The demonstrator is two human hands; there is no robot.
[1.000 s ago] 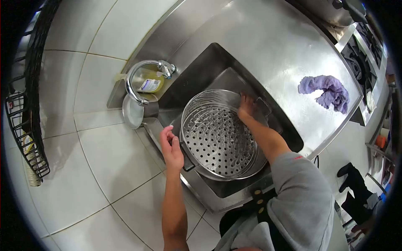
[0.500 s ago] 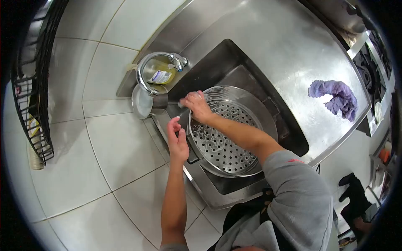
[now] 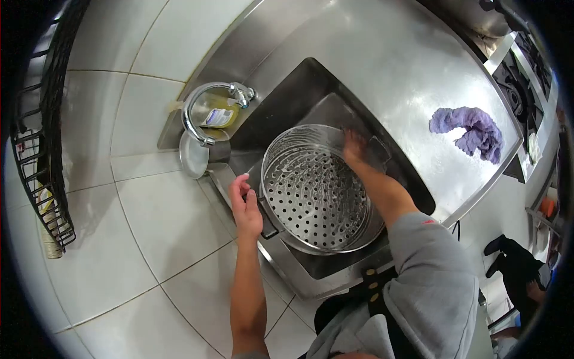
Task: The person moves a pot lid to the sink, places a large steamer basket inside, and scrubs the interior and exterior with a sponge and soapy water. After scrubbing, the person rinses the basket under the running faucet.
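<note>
A large round metal steamer pot [image 3: 317,200] with a perforated bottom sits tilted in the dark sink basin [image 3: 412,191]. Its surface looks wet. My right hand [image 3: 355,146] is at the pot's far right wall near the rim, in shadow, fingers bent; I cannot tell what is in them. Beside the pot's near-left side handle [image 3: 269,226], my left hand [image 3: 246,212] is raised at the rim, fingers loosely curled and thumb apart, with nothing visible in it.
A curved chrome faucet [image 3: 192,110] stands at the left, by a bottle of yellow liquid [image 3: 219,116] and a small metal pot [image 3: 196,154]. A purple cloth [image 3: 472,133] lies on the steel counter [image 3: 382,66]. A black wire rack [image 3: 36,143] hangs left; another person [image 3: 519,272] is at far right.
My right hand has moved from the pot's left rim across to its far right wall. My left hand has stayed by the side handle, dropping slightly. The view has shifted a little.
</note>
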